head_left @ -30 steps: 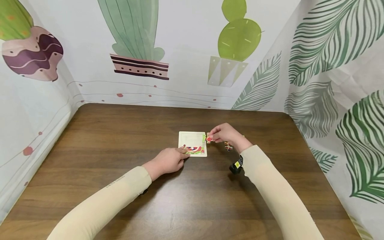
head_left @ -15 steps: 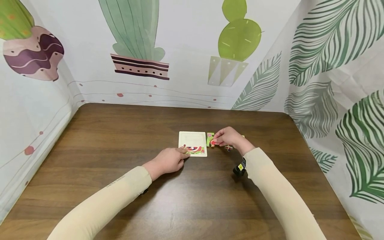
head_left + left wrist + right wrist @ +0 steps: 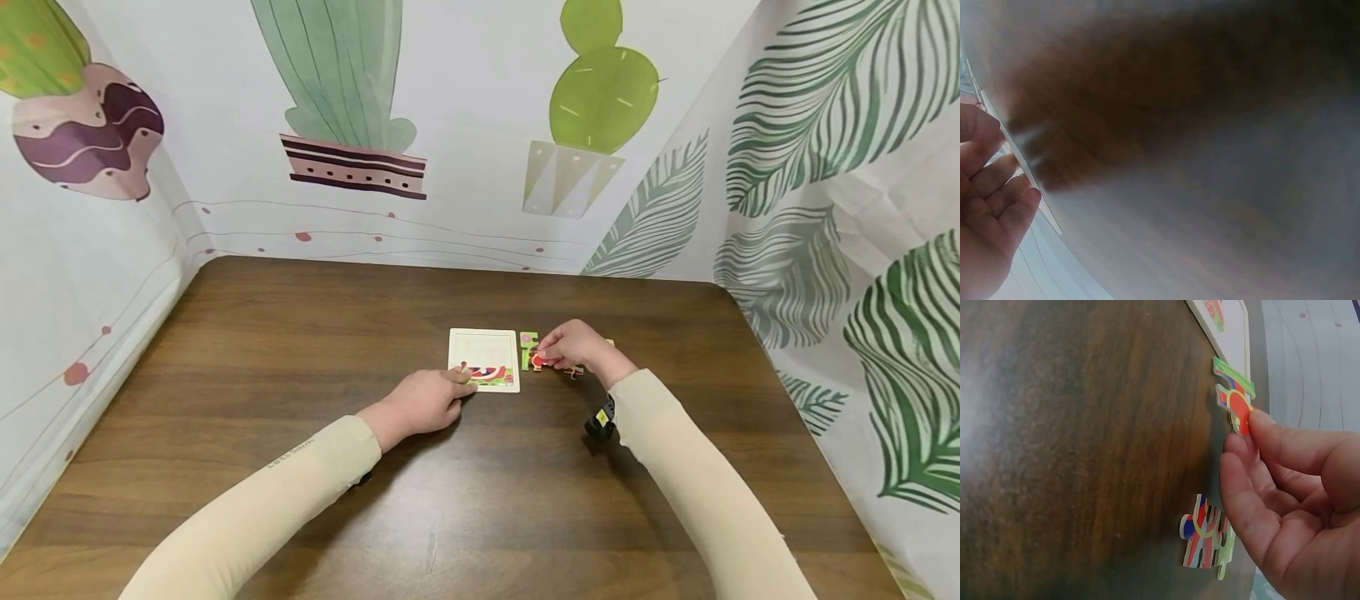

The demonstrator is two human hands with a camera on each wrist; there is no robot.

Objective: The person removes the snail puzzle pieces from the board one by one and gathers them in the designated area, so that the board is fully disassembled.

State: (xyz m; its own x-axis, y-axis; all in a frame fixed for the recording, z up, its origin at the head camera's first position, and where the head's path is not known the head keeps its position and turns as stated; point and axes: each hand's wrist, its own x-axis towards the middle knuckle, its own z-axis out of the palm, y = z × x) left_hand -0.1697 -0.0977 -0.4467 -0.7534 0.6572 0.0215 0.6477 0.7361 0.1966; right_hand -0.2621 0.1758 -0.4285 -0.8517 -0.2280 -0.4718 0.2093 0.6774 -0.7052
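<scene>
My right hand (image 3: 577, 343) pinches a green and red jigsaw piece (image 3: 1238, 403) between thumb and fingers, just right of a square cream puzzle tray (image 3: 483, 343). In the right wrist view the piece is tilted, and it overlaps the tray's edge from this angle. Along the tray's near side lies a printed strip of red, white and green (image 3: 491, 375); the rest of its recess is bare. My left hand (image 3: 423, 402) holds the tray's near left corner, with fingertips against its edge in the left wrist view. The palm side of the right hand's grip shows only there on the right wrist.
More colourful jigsaw pieces (image 3: 1204, 534) lie on the brown wooden table (image 3: 450, 500) under the right hand, partly hidden by it in the head view. A white cloth wall (image 3: 472, 167) printed with cacti and leaves surrounds the table's back and sides.
The right hand has drawn the jigsaw piece from over the tray's right edge to a spot just beside it, rightward and slightly nearer. The left hand has stayed on the tray's corner.
</scene>
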